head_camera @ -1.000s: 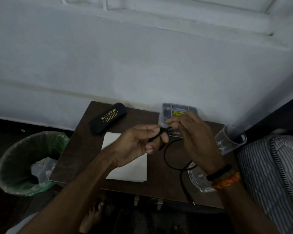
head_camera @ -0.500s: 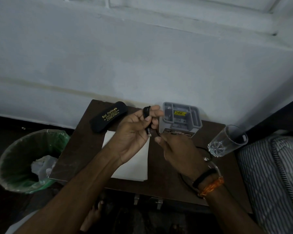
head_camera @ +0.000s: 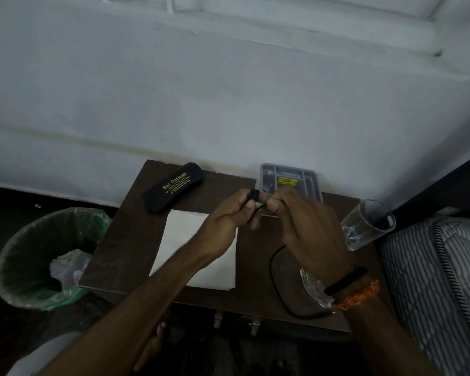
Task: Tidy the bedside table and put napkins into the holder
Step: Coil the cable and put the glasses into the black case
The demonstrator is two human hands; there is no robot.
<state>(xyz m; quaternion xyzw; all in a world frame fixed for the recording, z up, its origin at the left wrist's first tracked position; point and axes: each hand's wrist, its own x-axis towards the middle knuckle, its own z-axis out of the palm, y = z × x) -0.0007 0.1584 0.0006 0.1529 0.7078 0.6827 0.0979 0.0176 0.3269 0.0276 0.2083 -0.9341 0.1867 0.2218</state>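
- Head view: at nine o'clock I see a green-lined bin [head_camera: 42, 260] on the floor beside the tabletop [head_camera: 120, 240].
- At eleven o'clock a black glasses case [head_camera: 173, 187] lies near the wall.
- White napkins [head_camera: 186, 240] lie flat just under my left forearm.
- My left hand [head_camera: 228, 222] is closed on a black cable [head_camera: 276, 280], coiled at its fingertips.
- My right hand [head_camera: 307, 229] pinches the same cable; both hands meet.
- Behind them, at twelve o'clock, sits the grey holder [head_camera: 291, 177].
- At three o'clock a clear glass [head_camera: 368, 226] lies tilted by the bed [head_camera: 440, 280].
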